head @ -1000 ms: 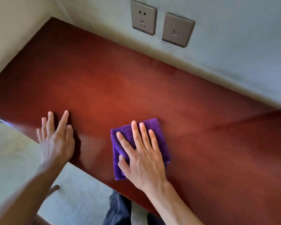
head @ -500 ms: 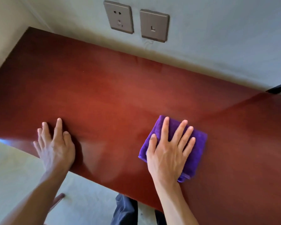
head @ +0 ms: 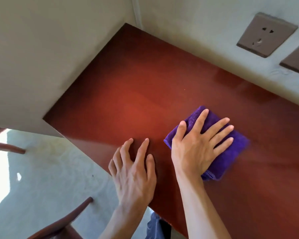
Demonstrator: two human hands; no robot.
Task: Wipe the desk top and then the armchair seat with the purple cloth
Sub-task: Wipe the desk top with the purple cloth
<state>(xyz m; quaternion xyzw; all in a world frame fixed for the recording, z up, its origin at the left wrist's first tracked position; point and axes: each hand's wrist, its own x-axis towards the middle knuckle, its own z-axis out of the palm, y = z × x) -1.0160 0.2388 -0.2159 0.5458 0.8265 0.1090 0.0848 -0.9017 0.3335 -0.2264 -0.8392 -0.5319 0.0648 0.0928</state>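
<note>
Flat under the spread right hand (head: pixel 197 150), purple cloth (head: pixel 231 152) on desk top (head: pixel 136 100), left hand (head: pixel 135 173) open beside.

Right hand (head: pixel 197 149): flat, fingers spread, pressing the purple cloth (head: pixel 231 152) at 4 o'clock on the desk top (head: pixel 136 100).
Left hand (head: pixel 135 173): beside it, fingertips on the near edge.
Wall socket (head: pixel 266 34): 2 o'clock.

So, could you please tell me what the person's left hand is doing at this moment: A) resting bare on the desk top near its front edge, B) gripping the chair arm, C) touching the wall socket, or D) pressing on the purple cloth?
A: the left hand rests directly on the red desk top near its front edge, while the right hand presses the purple cloth.
</note>
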